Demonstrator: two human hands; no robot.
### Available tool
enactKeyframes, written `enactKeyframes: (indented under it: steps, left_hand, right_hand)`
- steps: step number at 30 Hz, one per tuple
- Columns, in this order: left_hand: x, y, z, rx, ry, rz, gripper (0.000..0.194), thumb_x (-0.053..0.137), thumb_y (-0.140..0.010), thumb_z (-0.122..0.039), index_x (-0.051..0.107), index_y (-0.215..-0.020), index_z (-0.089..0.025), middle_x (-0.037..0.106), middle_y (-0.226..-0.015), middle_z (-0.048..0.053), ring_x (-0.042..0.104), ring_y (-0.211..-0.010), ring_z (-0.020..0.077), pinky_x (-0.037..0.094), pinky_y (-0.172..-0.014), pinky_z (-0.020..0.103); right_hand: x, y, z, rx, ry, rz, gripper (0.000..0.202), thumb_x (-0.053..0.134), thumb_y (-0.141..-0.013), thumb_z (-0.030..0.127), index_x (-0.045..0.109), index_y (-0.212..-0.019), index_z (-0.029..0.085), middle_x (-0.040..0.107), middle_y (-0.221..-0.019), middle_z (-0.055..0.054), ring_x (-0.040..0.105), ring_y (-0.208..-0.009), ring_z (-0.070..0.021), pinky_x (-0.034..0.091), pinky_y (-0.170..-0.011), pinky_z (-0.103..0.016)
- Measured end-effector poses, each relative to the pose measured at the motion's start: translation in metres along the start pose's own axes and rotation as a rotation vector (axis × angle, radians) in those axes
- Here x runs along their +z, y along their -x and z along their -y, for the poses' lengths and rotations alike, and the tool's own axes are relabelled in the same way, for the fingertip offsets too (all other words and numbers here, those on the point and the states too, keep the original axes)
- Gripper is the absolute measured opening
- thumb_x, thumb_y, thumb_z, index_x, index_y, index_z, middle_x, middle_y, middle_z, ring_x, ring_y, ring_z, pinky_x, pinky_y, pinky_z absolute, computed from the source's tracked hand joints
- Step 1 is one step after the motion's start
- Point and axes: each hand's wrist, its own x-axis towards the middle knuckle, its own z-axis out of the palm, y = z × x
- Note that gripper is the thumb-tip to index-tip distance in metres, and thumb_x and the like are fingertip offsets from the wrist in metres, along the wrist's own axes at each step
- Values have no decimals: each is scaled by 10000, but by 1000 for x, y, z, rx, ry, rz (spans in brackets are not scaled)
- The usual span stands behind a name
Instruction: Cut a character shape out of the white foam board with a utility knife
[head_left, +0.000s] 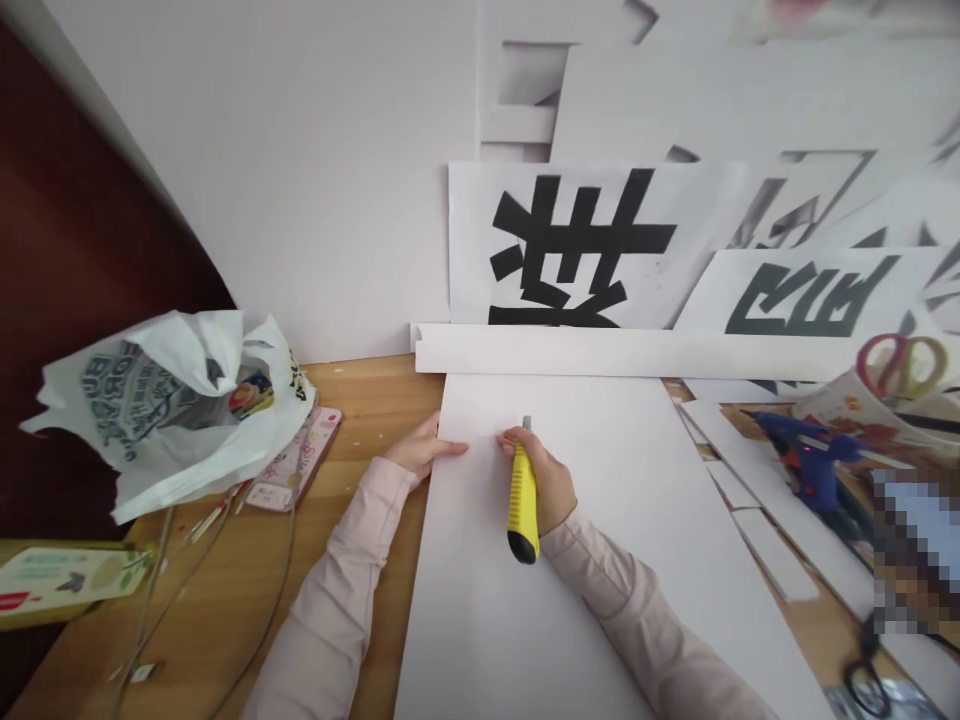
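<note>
A large white board (600, 560) lies on the wooden table. My right hand (547, 478) is over its upper part, fingers wrapped round a yellow utility knife (523, 505) with a black end toward me and a grey tip pointing away. At the board's left edge is my left hand (424, 447), thumb stretched flat on the board and the other fingers at and beyond the edge. Behind the board, a long white strip (555, 350) runs across, in front of paper with bold black characters (585, 235).
On the left are a white plastic bag (180, 400), a pink patterned box (319, 450) and loose cables. To the right lie white offcuts (776, 553), a blue glue gun (814, 460) and a container (832, 405) holding scissors (900, 365).
</note>
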Motion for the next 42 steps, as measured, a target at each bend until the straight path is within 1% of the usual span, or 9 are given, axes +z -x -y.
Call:
enactKeyframes:
  steps: [5,8,13,17,22,26,31,37,42]
  left_hand:
    - [3,-2,1,21,-6,-50,850,976,-349,-143,568,-1093,-173,721,-1143,130,629,-1198,360,477,-1064,527]
    - [4,-2,-1,13,-7,-22,865,973,-340,-139,572,-1106,-162,715,-1158,145,624,-1202,380,478,-1057,543]
    - [1,-5,-2,-1,-5,-5,837,965,-341,-120,602,-1094,-157,716,-1170,153,642,-1172,374,489,-1038,541]
    - [0,-5,-3,-51,14,-7,748,951,-345,-89,654,-1028,-155,749,-1095,129,679,-1100,348,519,-1007,501]
    - [6,5,-3,-147,13,49,578,953,-431,-204,723,-952,-107,760,-1039,172,702,-1050,349,533,-1003,477]
    - [8,11,2,-132,33,86,620,960,-458,-245,710,-1013,-125,755,-1073,171,683,-1115,364,510,-1040,514]
    - [8,11,7,-92,12,56,708,976,-431,-200,694,-1074,-116,755,-1072,175,676,-1129,371,485,-1069,533]
    - [10,10,7,-84,9,39,696,986,-381,-199,717,-1017,-110,757,-1069,178,670,-1133,390,485,-1069,537]
    - [10,11,5,-94,0,39,668,974,-424,-186,716,-1034,-104,760,-1055,179,660,-1159,378,477,-1084,527]
  right_hand:
    - [0,-3,-2,123,-145,12,293,474,-968,515,566,-1119,282,792,-1034,-42,750,-1041,-246,598,-927,-416]
    - [-1,-5,1,173,-215,-13,310,479,-973,532,544,-1130,272,802,-979,-45,747,-1050,-240,590,-941,-403]
    - [-4,-6,7,159,-215,-16,312,462,-986,529,535,-1122,258,799,-993,-58,735,-1080,-241,581,-952,-399]
    - [-7,-8,13,155,-213,-34,348,431,-993,554,540,-1109,245,795,-1007,-85,737,-1075,-253,574,-957,-414]
    - [-12,-14,17,188,-236,-62,439,425,-964,634,539,-1123,241,803,-945,-98,746,-1047,-263,563,-962,-437]
    - [-8,-17,9,180,-319,-16,419,439,-961,621,536,-1131,251,803,-927,-76,745,-1052,-253,575,-947,-414]
    - [-5,-15,-5,96,-318,48,351,496,-959,559,548,-1150,269,801,-973,-51,734,-1085,-244,582,-946,-408]
    - [-9,-15,1,119,-329,60,352,479,-962,559,543,-1137,260,799,-972,-64,737,-1077,-243,578,-952,-413]
    - [-10,-17,5,133,-322,31,366,457,-967,583,545,-1123,263,795,-959,-63,739,-1070,-241,575,-949,-400]
